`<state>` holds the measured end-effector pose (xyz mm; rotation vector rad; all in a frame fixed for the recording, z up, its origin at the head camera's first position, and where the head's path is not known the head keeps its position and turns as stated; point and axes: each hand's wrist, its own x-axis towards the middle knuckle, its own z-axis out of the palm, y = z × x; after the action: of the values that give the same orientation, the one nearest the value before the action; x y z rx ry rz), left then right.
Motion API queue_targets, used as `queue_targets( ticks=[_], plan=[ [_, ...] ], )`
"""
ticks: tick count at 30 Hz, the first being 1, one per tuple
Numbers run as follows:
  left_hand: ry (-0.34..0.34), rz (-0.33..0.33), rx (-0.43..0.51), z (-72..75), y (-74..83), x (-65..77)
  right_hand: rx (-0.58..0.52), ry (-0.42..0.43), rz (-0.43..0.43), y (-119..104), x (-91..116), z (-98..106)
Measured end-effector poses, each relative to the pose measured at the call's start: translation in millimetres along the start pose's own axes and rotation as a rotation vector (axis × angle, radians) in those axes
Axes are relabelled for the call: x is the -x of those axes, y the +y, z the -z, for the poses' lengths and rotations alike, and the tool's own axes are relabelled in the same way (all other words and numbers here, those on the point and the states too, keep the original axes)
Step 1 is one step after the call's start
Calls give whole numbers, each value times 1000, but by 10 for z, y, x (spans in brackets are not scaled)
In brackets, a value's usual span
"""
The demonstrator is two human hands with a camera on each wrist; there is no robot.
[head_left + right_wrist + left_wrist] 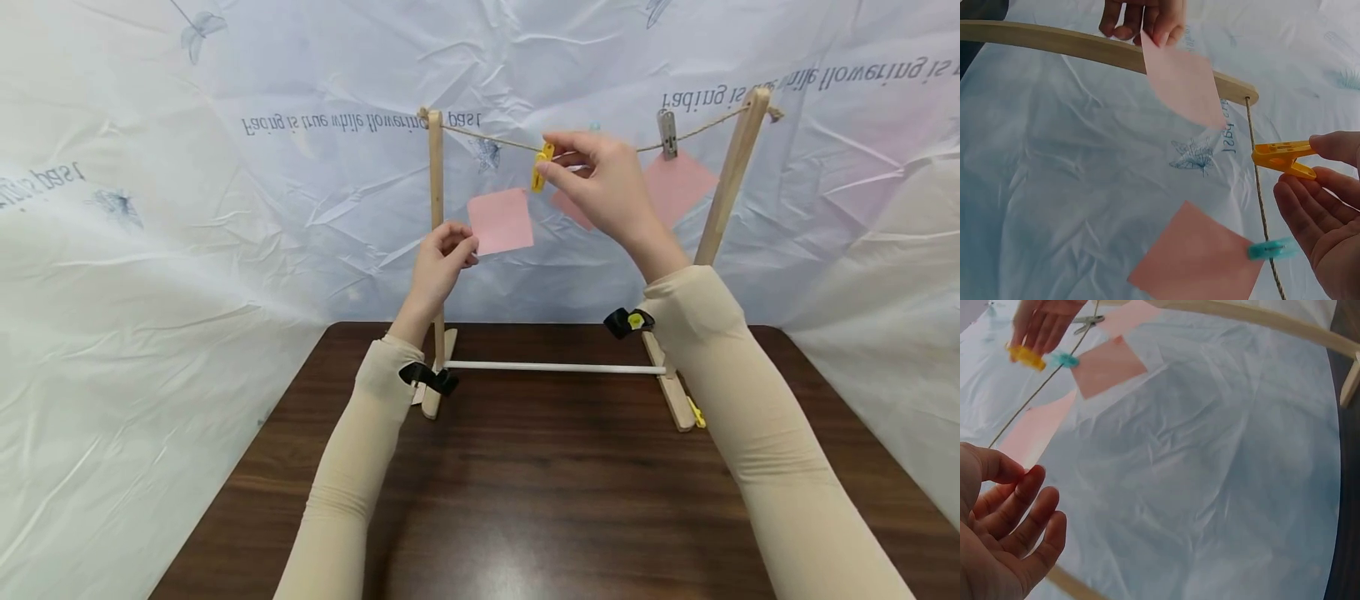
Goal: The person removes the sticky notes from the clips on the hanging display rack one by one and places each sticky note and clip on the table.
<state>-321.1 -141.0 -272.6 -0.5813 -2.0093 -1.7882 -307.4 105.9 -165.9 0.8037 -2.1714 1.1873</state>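
Pink paper square (502, 222) is up just below the rope (487, 136), right of the left wooden post (437, 175). Left hand (444, 258): fingers pinch its lower left corner. Right hand (611, 179): fingers hold a yellow clothespin (1282, 155) by the handles, nose at the rope; can't tell if it's biting. Paper should be near weightless, floppy (one edge bows), easy to crease: light corner pinch suits. Clothespin likely stiff, springy; squeeze at handle ends.
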Motion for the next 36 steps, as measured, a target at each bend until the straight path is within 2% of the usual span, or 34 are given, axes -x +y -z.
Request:
queue_targets(
  ticks=[4,7,13,19,21,24,28,32,36],
  plan=[
    [26,4,-15,180,-13,47,-29,-10,-62,68,115,81],
    [48,5,-35,354,-18,85,-23,9,-77,131,188,174],
    [138,-3,-81,746,5,168,26,95,-70,266,349,424],
    [232,11,-111,1181,108,295,44,211,-73,427,537,735],
    [268,20,-97,1327,129,344,42,244,-72,474,602,839],
    [308,27,-62,1523,127,421,41,272,-114,557,699,984],
    [393,38,-26,1758,129,538,39,296,-184,662,819,1147],
    [445,62,-11,1881,71,618,49,326,-217,770,953,1246],
    [436,120,-38,1912,-56,707,74,331,-263,906,1129,1309]
  ],
)
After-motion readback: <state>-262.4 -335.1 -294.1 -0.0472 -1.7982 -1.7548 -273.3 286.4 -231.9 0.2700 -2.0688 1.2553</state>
